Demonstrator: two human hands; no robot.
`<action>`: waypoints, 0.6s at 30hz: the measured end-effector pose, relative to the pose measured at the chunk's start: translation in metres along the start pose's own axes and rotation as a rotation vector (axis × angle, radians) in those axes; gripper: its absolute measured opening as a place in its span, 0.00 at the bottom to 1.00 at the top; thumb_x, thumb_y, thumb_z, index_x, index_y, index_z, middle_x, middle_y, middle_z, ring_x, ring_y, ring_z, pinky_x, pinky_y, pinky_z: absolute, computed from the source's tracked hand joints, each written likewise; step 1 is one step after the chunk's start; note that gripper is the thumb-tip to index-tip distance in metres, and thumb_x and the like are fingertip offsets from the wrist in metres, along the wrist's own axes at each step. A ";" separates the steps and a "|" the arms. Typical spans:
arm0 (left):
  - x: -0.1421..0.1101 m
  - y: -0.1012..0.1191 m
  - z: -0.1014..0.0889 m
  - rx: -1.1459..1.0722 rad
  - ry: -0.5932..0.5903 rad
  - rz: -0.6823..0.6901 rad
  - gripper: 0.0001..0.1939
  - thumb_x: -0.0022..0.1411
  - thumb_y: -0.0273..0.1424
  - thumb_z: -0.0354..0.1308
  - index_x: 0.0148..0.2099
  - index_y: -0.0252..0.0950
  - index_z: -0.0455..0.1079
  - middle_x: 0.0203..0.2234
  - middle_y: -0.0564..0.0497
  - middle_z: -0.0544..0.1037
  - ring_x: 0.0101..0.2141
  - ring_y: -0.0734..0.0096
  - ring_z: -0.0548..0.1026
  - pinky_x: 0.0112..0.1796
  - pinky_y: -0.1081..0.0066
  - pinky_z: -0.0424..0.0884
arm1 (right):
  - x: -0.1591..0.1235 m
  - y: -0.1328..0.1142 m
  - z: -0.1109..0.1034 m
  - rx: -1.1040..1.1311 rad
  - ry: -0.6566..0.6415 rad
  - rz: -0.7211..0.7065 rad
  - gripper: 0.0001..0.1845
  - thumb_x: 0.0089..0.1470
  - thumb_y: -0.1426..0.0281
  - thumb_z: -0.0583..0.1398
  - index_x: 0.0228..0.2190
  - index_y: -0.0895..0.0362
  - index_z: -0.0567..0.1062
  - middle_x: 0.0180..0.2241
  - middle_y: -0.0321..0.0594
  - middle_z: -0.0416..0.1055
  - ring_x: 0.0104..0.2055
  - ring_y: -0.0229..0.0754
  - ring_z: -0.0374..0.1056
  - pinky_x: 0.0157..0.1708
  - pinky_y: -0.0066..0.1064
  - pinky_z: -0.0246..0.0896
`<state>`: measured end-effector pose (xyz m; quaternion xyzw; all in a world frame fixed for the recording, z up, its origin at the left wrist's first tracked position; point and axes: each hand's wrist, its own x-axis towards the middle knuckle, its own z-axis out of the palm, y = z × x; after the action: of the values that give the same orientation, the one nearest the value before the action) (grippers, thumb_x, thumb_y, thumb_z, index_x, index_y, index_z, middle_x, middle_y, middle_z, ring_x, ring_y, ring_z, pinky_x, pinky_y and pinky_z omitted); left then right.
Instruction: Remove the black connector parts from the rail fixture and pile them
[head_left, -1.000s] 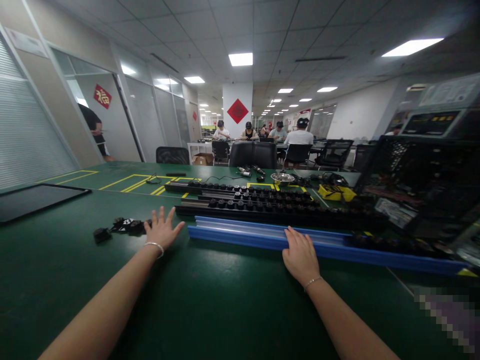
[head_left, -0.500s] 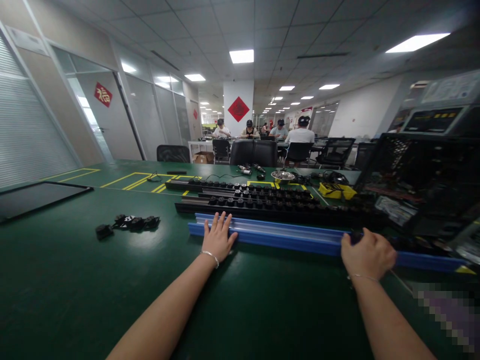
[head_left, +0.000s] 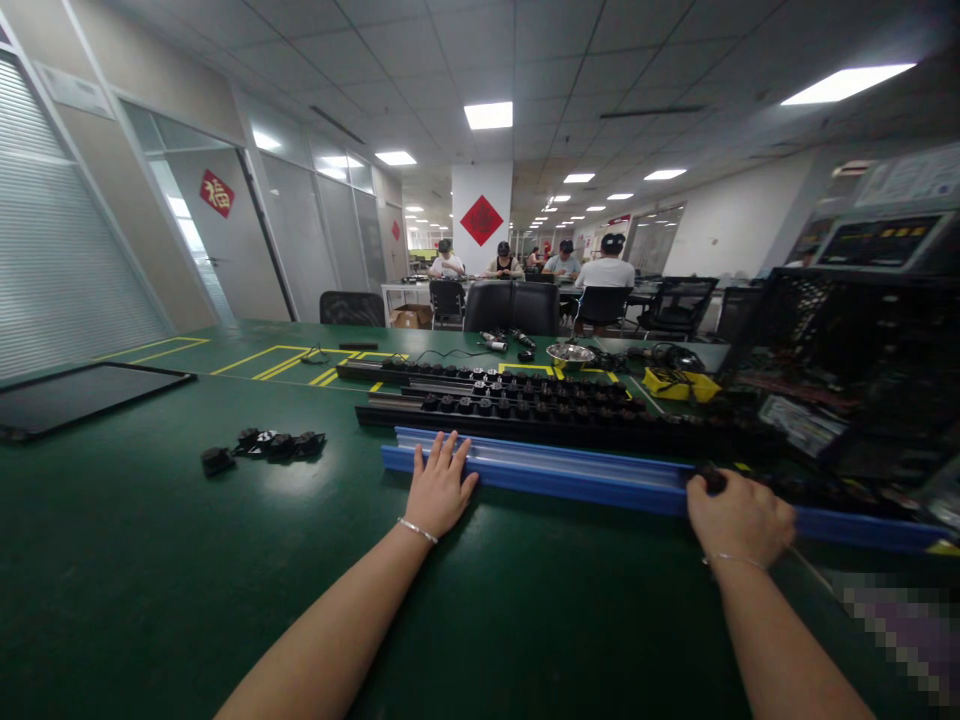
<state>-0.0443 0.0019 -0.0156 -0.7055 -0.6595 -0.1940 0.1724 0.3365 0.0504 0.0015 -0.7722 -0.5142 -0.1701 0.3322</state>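
Blue trough [head_left: 570, 487] lies crosswise on the green table [head_left: 540, 620], within reach of both hands. The left hand [head_left: 439, 493] lies flat on its left part, fingers spread, gripping nothing. The right hand [head_left: 739, 520] pinches a black piece [head_left: 714, 480] between thumb and fingers at the trough. To the right of that hand, more dark pieces sit in the trough, blurred and dim; its left stretch is bare inside. Left of the left hand, a few loose black pieces [head_left: 281, 447] lie on the table. Just beyond the trough, black rails [head_left: 386, 416] carry rows of similar pieces. Farther back stand a metal bowl [head_left: 559, 358], its contents too small to tell, and a yellow tray [head_left: 675, 393] with dark cables [head_left: 673, 376] in it. Beyond the table is a cardboard box [head_left: 411, 317].
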 end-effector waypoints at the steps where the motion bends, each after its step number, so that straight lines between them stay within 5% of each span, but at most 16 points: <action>1: 0.000 0.000 0.000 0.003 0.000 -0.001 0.28 0.65 0.42 0.41 0.65 0.42 0.51 0.63 0.48 0.55 0.63 0.58 0.48 0.59 0.46 0.46 | 0.000 -0.001 0.000 -0.011 -0.010 0.021 0.25 0.50 0.60 0.50 0.41 0.66 0.75 0.35 0.59 0.70 0.43 0.61 0.62 0.37 0.48 0.55; 7: 0.000 0.000 -0.001 -0.015 -0.006 -0.007 0.28 0.65 0.43 0.40 0.64 0.42 0.52 0.63 0.48 0.55 0.63 0.58 0.48 0.60 0.46 0.45 | -0.003 -0.014 -0.005 -0.024 -0.051 0.064 0.23 0.50 0.59 0.52 0.39 0.61 0.75 0.33 0.52 0.72 0.41 0.56 0.65 0.39 0.43 0.57; 18: 0.001 0.001 -0.001 -0.013 -0.007 -0.013 0.27 0.65 0.42 0.42 0.64 0.42 0.53 0.62 0.46 0.57 0.63 0.58 0.49 0.60 0.46 0.45 | -0.015 -0.033 -0.008 0.008 -0.046 -0.077 0.19 0.50 0.61 0.52 0.38 0.59 0.74 0.33 0.48 0.72 0.43 0.51 0.64 0.43 0.41 0.56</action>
<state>-0.0432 0.0018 -0.0142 -0.7028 -0.6635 -0.1969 0.1645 0.3008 0.0431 0.0098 -0.7543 -0.5516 -0.1629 0.3166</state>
